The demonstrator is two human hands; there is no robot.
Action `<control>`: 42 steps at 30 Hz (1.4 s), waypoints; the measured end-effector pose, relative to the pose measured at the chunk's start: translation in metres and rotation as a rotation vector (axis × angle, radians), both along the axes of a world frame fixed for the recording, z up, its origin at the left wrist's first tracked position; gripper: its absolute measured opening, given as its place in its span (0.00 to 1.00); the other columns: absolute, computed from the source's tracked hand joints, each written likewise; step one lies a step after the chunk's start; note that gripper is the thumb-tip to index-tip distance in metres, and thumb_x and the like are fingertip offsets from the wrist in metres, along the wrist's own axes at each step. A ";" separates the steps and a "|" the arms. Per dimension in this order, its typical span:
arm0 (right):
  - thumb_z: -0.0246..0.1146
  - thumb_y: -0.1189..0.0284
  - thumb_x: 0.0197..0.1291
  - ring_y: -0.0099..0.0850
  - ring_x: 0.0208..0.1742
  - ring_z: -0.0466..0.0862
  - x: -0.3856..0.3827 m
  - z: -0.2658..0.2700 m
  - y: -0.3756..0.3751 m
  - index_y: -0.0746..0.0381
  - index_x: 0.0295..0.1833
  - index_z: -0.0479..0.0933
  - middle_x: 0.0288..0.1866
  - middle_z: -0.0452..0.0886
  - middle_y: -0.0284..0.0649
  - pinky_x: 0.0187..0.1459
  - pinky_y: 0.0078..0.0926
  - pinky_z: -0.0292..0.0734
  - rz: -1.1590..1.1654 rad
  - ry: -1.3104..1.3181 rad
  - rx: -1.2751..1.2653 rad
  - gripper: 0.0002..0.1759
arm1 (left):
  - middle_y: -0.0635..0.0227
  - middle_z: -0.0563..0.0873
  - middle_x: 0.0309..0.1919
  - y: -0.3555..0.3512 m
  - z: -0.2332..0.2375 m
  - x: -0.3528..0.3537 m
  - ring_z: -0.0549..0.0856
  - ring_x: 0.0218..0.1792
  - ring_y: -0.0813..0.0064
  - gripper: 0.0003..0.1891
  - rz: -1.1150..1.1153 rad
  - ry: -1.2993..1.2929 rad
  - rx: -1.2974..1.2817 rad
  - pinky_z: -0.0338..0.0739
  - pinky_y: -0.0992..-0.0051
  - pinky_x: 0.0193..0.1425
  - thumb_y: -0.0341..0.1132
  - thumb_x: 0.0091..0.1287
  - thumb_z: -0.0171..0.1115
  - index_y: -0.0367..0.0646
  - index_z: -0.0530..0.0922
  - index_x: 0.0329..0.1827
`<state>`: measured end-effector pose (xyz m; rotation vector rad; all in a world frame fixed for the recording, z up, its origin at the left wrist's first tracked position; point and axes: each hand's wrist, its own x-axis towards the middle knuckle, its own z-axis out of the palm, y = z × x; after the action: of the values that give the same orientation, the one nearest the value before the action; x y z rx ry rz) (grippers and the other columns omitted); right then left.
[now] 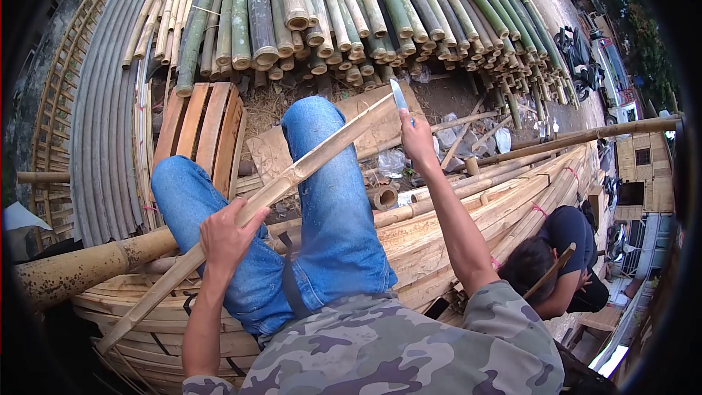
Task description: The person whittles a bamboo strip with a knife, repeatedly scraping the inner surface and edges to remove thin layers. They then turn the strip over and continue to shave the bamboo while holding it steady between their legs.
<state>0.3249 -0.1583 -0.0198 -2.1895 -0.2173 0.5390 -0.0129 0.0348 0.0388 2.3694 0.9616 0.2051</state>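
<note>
A long split bamboo strip (330,148) slants across my lap, from low on the left up to the right, over my jeans-clad knee. My left hand (228,232) is wrapped round it below a node. In my right hand (417,137) is a knife (398,95) with a pale blade pointing up and a bluish handle showing at the fist. The blade stands right at the far, narrow end of the strip. Under that end a flat brown board (272,152) lies on the ground.
A big stack of bamboo poles (344,7) lies ahead. A wooden crate (197,132) stands left of my knees, beside corrugated sheets (102,110). Bundled bamboo strips (468,223) lie under and beside me. Another person (563,260) bends over at the right.
</note>
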 end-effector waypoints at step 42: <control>0.53 0.50 0.76 0.16 0.16 0.61 -0.031 0.003 0.021 0.57 0.23 0.66 0.16 0.64 0.24 0.18 0.23 0.52 0.230 -0.097 0.007 0.29 | 0.55 0.88 0.27 -0.002 -0.009 0.001 0.88 0.28 0.54 0.22 -0.014 -0.013 0.001 0.80 0.61 0.32 0.54 0.62 0.71 0.41 0.86 0.41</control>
<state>0.2939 -0.1374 -0.0173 -2.1994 -0.5267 0.5568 -0.0117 0.0323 0.0303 2.3723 0.9384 0.2148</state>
